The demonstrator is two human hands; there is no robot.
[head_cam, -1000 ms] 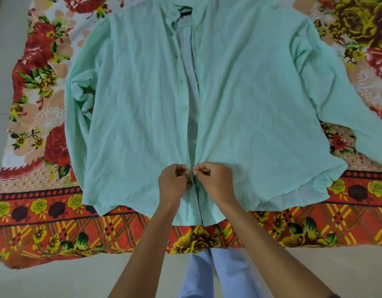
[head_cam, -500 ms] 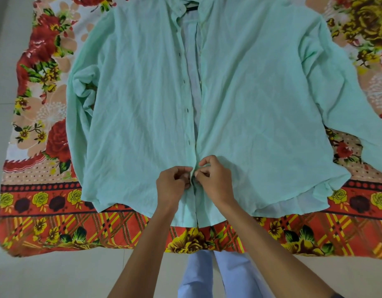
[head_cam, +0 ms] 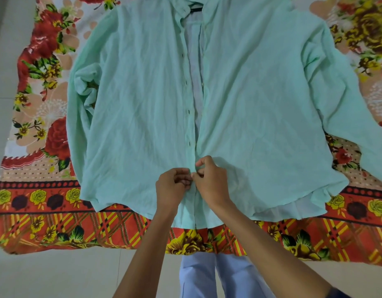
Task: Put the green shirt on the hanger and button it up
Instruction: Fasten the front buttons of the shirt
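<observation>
Both hands [head_cam: 193,181] pinch green shirt [head_cam: 261,108] placket nr hem.

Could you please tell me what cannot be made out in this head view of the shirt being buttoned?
- Hanger: only a dark sliver shows at the collar; the shirt covers the rest.
- The button being worked: hidden in the grip of the left hand and right hand.
- Right sleeve: cut off by the frame's right edge.
- Buttons along the placket: too small to count surely.
</observation>
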